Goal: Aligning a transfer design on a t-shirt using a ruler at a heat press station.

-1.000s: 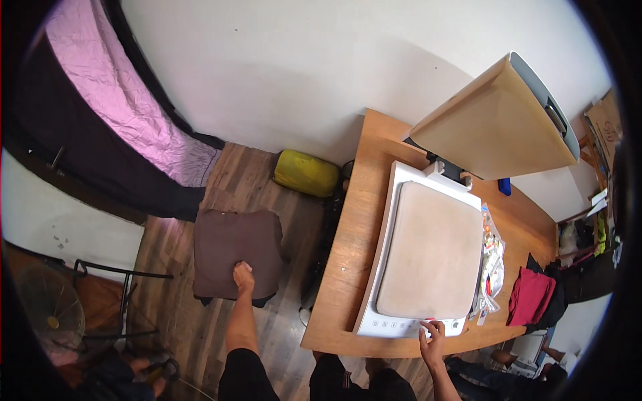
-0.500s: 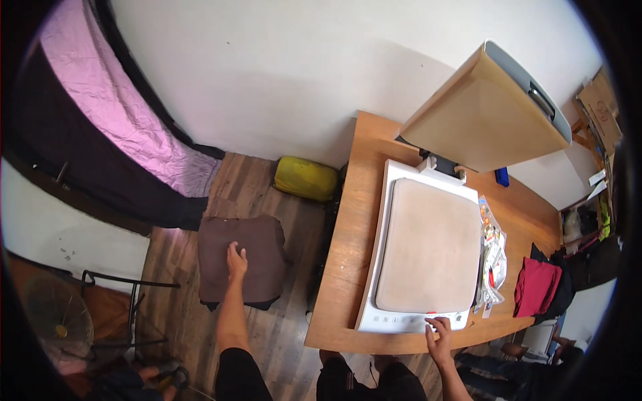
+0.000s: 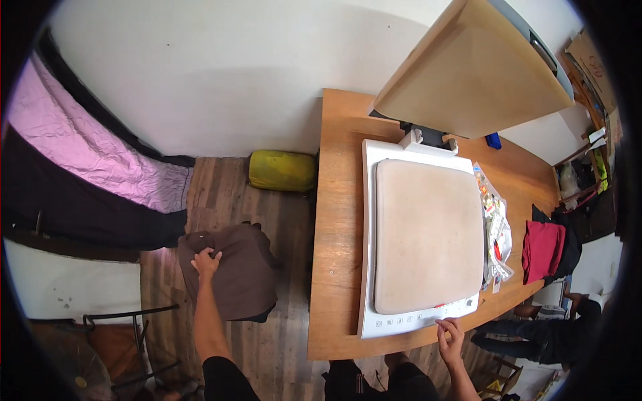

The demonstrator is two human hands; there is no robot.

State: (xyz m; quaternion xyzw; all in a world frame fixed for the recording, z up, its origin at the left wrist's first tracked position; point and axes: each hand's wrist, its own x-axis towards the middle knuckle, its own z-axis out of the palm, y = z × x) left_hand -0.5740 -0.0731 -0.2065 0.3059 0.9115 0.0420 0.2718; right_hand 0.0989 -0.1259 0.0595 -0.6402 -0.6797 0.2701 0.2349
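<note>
Head view showed both of my hands, well apart. My left hand (image 3: 206, 264) was over the top left part of a brown cloth (image 3: 244, 277), and most of that cloth lay to the right of those fingers and closer to me. The fingers were bent and a bit apart, on the cloth, but I could not tell if they had pinched it. A bit of black cloth (image 3: 262, 313) poked out under the brown one. Past my left fingers, up and to the right, a yellow bundle (image 3: 282, 170) sat on the wood floor (image 3: 221, 177). My right hand (image 3: 451, 341) had its fingers loosely curled, partly open, and I saw nothing in them. Their tips were right by the front edge of a white machine (image 3: 394, 327), but I could not tell if they touched it. Up and left of those tips was the machine's flat tan pad (image 3: 431, 234), bare on top, and far past them its big top plate (image 3: 478, 73) was tipped up. Clear plastic bags (image 3: 496, 234) lay up and right of my right fingers, and farther right was a folded red cloth (image 3: 542, 250), all on the wooden table (image 3: 338, 220).
</note>
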